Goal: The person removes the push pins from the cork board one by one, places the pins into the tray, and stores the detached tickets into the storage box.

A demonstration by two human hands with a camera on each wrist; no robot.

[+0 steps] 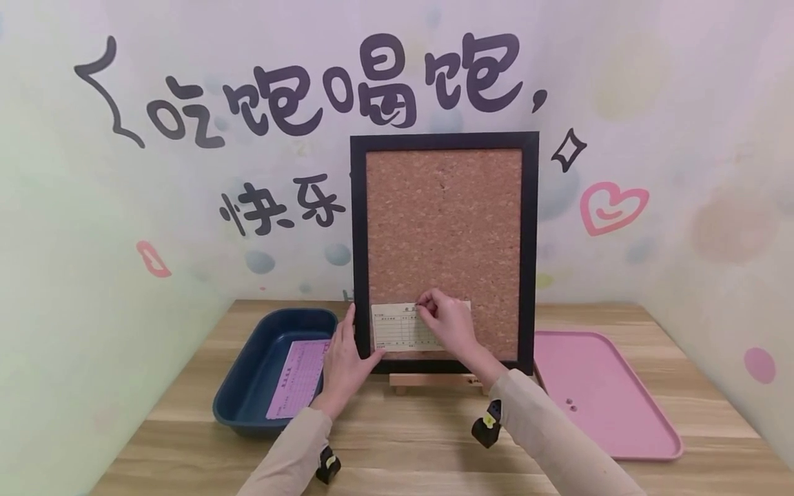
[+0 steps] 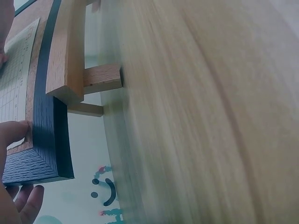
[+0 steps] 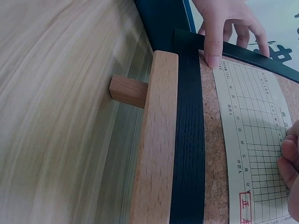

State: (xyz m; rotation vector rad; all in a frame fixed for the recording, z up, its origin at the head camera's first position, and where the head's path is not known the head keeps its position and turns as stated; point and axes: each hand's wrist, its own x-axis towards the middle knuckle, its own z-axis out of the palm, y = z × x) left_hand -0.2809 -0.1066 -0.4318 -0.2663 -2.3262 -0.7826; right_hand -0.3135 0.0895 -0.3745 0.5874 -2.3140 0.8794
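A cork board (image 1: 443, 227) in a black frame stands upright on a small wooden easel (image 1: 434, 379). Low on the cork lies a pale printed receipt slip (image 1: 392, 328). My left hand (image 1: 349, 365) grips the frame's lower left side, fingers behind it and thumb on the slip's lower corner; the left wrist view shows that thumb (image 2: 15, 131) too. At the slip's top edge my right hand (image 1: 449, 324) pinches a tiny dark thing against the board, seemingly a thumbtack, mostly hidden by the fingertips. In the right wrist view its curled fingers (image 3: 290, 151) touch the slip (image 3: 252, 126).
To the left, a dark blue tray (image 1: 238, 372) holds pink printed slips (image 1: 298, 379). At the right lies a pink tray (image 1: 626, 399) with two small round metallic pieces (image 1: 571, 404) on it. Behind the wooden table (image 1: 397, 448) rises a decorated wall.
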